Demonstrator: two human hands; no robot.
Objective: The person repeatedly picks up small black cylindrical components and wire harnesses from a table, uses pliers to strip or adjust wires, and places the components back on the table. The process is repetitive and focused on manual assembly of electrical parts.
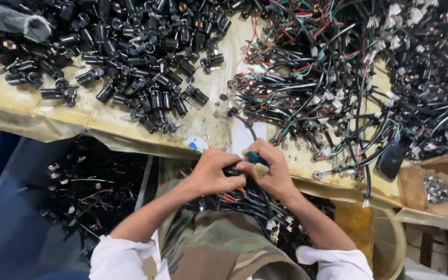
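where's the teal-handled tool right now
In the head view, the teal-handled tool is in the right hand, just below the table edge, touching the left hand.

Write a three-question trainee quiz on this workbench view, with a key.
1. True or false: the right hand holds a teal-handled tool.
2. What lies heaped at the table's upper left? A) black cylindrical sockets B) white cups C) coins
3. Fill in: the left hand grips a small black ____ over the lap.

Key: 1 true; 2 A, the black cylindrical sockets; 3 part, joined to the wire bundle.
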